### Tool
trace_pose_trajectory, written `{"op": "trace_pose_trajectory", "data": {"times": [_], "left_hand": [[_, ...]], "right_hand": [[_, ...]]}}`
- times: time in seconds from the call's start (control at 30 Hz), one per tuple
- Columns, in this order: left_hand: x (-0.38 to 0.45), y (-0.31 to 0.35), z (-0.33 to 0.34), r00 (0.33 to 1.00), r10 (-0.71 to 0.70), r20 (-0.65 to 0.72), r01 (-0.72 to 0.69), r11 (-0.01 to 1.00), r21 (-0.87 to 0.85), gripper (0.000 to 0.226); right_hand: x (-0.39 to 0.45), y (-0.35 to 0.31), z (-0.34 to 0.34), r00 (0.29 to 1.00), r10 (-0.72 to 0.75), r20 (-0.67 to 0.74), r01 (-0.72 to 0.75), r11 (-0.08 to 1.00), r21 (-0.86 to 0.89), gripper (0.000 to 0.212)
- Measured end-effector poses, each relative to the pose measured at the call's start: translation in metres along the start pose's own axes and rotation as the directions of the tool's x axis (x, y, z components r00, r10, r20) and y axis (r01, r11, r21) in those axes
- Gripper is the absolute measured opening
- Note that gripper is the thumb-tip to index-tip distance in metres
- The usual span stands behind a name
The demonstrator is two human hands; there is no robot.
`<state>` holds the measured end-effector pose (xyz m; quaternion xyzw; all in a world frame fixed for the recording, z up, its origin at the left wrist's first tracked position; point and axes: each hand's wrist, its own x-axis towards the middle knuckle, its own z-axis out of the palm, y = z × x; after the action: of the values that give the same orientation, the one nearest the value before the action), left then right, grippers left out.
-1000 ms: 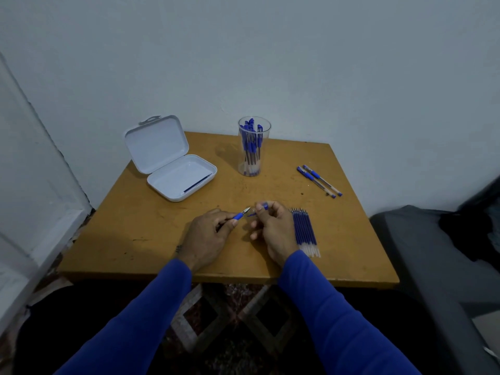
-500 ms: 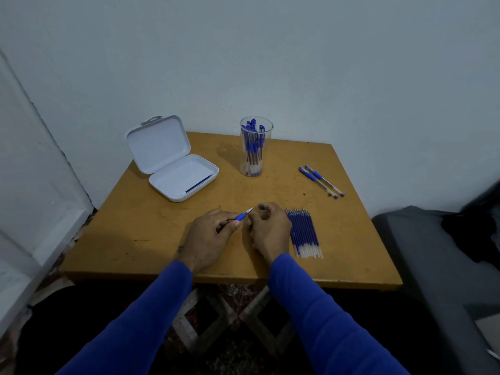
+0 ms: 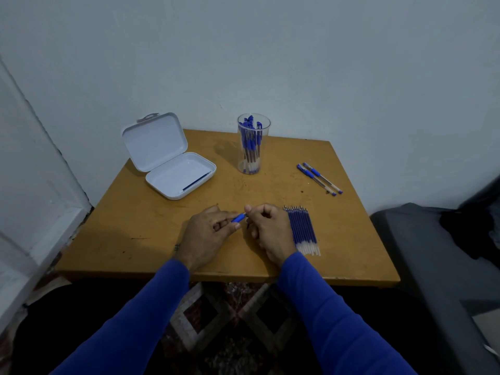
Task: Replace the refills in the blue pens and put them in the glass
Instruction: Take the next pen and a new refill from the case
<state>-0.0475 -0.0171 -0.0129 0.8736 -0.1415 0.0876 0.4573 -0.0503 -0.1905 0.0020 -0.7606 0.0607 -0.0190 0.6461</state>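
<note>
At the near edge of the table (image 3: 140,239), our left hand (image 3: 205,236) grips a blue pen (image 3: 238,218) while our right hand (image 3: 270,228) pinches its tip, fingers curled. Refills (image 3: 303,231) lie touching the right hand's outer side. The glass (image 3: 253,144) of pens stands near the far edge, an open white case (image 3: 173,161) to its left, two loose pens (image 3: 319,178) toward the right edge.

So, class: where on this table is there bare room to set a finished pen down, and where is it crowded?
Bare wood lies left of the left hand, in front of the white case, and between the glass and the two loose pens. It is crowded by the right hand, which touches the row of refills.
</note>
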Motion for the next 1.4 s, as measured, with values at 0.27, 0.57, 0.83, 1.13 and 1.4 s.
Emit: {"op": "trace_pose_trajectory", "data": {"times": [0.27,0.57,0.83,1.13,1.4], "left_hand": [[0.0001,0.0014,0.0010,1.000,0.016,0.012,-0.016,1.000,0.021,0.025],[-0.0008,0.0035,0.0008,1.000,0.012,-0.010,-0.012,1.000,0.027,0.024],[-0.0006,0.0034,0.0008,1.000,0.012,-0.015,-0.011,1.000,0.026,0.026],[-0.0011,0.0026,0.0004,1.000,0.016,-0.008,-0.016,1.000,0.027,0.026],[-0.0014,0.0019,-0.0001,1.000,0.016,-0.016,-0.016,1.000,0.020,0.027]], "right_hand": [[0.0028,0.0049,-0.0019,0.998,-0.018,0.063,0.015,0.999,0.042,0.019],[0.0030,0.0007,-0.0048,0.995,0.047,0.090,-0.060,0.987,0.148,0.019],[0.0035,0.0036,-0.0051,0.995,0.026,0.101,-0.040,0.990,0.138,0.029],[0.0023,0.0027,-0.0038,0.996,0.014,0.091,-0.021,0.997,0.077,0.014],[0.0014,0.0004,0.0004,0.999,0.031,0.010,-0.031,0.999,0.008,0.026]]}}
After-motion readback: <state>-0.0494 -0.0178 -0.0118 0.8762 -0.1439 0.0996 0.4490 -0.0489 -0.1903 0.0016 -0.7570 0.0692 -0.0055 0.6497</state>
